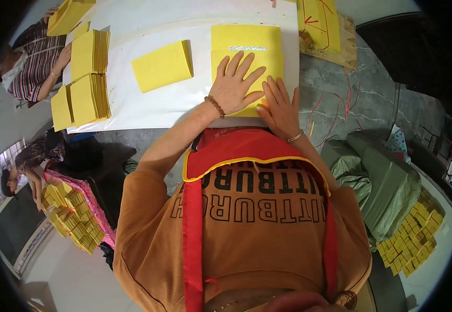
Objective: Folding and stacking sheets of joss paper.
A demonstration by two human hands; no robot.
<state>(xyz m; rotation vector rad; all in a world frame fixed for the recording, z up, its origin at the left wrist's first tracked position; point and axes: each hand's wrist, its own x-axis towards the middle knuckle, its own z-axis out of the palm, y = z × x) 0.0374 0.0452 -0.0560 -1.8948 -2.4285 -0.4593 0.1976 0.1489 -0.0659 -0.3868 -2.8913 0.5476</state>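
A yellow paper sheet [246, 36] with a folded-looking edge and a silvery strip [248, 48] lies flat at the near right of the white table [148, 112]. On its lower half rests my left hand [236, 86], palm down, fingers spread. My right hand [282, 109] lies at the sheet's lower right edge, fingers stretched out and touching the paper. Neither hand grips anything visible. To the left of the sheet sits a folded yellow paper stack [161, 66], apart from both hands.
Several tall yellow paper stacks [86, 60] line the table's left side, beside a person in a striped top [39, 57]. A bound yellow bundle [322, 23] stands on a wooden board at right. Red strings [348, 93], green bags [379, 177] and yellow stacks [413, 234] lie rightward.
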